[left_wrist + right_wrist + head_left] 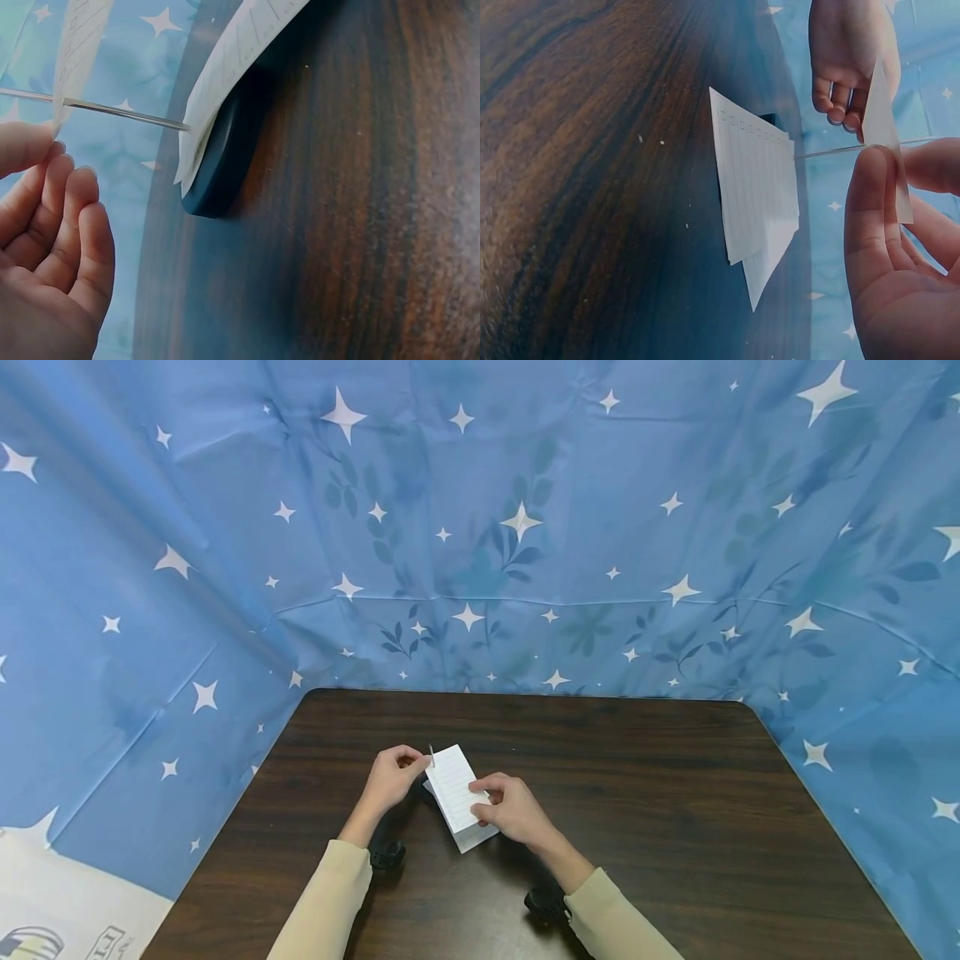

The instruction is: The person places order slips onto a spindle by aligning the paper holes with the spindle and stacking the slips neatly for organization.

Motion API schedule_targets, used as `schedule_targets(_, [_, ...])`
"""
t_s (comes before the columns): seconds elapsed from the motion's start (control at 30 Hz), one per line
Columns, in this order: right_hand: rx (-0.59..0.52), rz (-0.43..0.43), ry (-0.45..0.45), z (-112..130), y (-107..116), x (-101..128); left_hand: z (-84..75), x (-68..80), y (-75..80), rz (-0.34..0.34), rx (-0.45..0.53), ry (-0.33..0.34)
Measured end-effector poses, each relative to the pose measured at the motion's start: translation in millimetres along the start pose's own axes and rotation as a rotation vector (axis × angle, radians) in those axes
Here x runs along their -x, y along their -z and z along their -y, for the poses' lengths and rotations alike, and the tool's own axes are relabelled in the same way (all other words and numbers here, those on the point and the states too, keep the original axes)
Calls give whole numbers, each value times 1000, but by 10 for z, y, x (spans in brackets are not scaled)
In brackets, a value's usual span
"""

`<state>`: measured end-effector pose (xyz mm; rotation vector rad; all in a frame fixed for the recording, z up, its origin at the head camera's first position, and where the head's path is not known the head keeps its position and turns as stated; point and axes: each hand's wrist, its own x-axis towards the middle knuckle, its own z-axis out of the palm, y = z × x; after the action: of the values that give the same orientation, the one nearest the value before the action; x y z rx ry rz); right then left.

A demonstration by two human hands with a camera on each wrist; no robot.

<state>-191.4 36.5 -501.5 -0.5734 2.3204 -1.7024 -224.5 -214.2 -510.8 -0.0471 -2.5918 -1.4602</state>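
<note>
A thin metal spike [127, 114] rises from a black base [236, 165], a paper spike holder. Several white lined paper sheets [757, 187] lie low on it, their corners fanned apart. Higher up, the spike passes through a single sheet of lined paper [452, 781], held raised above the others. My left hand [390, 779] pinches this sheet's corner close beside the spike, thumb against fingertips. With thumb and fingers, my right hand [513, 810] grips the same sheet along its right edge. In the right wrist view the raised sheet [881, 112] appears nearly edge-on.
The dark wood-grain table [637, 802] extends around both hands. Behind it hangs a blue curtain [480, 527] with white stars. A white printed sheet or bag [75, 902] is at the lower left. Black wrist devices [545, 903] sit beneath the wrists.
</note>
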Motion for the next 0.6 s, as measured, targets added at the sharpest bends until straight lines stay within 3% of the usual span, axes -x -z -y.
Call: schedule_targets(0.6, [35,23,-1,-102,-31,-20,119,-5,-69,8,-22,-7])
